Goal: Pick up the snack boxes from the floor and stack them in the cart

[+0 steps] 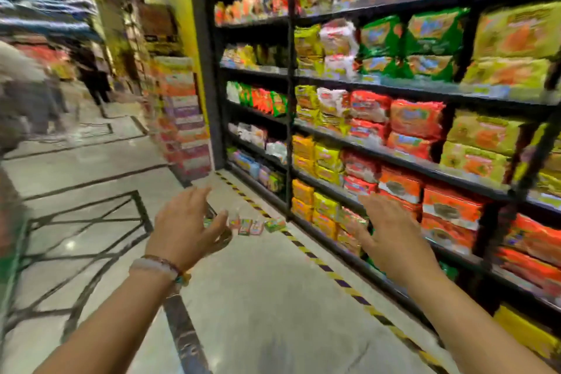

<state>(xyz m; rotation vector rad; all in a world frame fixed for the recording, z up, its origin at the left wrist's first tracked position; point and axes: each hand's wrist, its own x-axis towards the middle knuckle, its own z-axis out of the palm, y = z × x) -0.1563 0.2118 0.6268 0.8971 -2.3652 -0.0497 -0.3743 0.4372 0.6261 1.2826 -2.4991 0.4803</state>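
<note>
Several small colourful snack boxes (253, 226) lie in a row on the pale floor, close to the foot of the shelving. My left hand (185, 228) is stretched out in the air just left of them, fingers spread and holding nothing; it covers part of the leftmost box. My right hand (391, 240) is raised to the right, in front of the lower shelves, fingers straight and empty. A green edge at the far left (13, 252) may be the cart; blur keeps me from telling.
Black shelving (290, 100) full of noodle and snack packs lines the right side. A yellow-black striped tape (334, 275) runs along its base. A stack of boxes (185, 118) stands past the shelf end. People (21, 94) are in the aisle at far left.
</note>
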